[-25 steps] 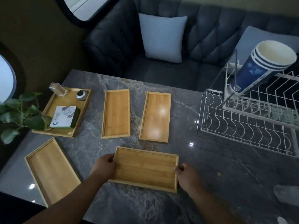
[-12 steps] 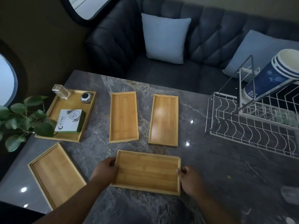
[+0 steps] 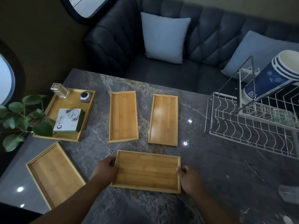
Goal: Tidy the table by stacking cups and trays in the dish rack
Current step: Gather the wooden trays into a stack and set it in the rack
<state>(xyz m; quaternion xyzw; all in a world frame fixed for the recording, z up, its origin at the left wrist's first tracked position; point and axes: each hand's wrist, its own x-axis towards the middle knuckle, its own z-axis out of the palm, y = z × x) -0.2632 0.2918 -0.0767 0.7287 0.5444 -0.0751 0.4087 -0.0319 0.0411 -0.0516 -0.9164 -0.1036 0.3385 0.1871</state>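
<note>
Near edge of table: the nearest bamboo tray lay flat on the grey marble surface, long side parallel to that edge.
Left hand: fingers were clamped on the tray's left short rim, thumb over the top.
Right hand: fingers were clamped on the tray's right short rim.
Middle of table: two empty trays, the left one and the right one, lay side by side, apart, long sides pointing toward the far edge.
Near left corner: a fourth empty tray lay at an angle.
Far left corner: a larger tray carried a white and green box, a small round silver object and a clear block.
Right edge: a white wire dish rack stood well apart from the trays.
Rack, upper tier: a nested stack of blue paper cups lay tilted, mouths upward and to the right.
Left edge: green plant leaves overlapped the larger tray's corner.
</note>
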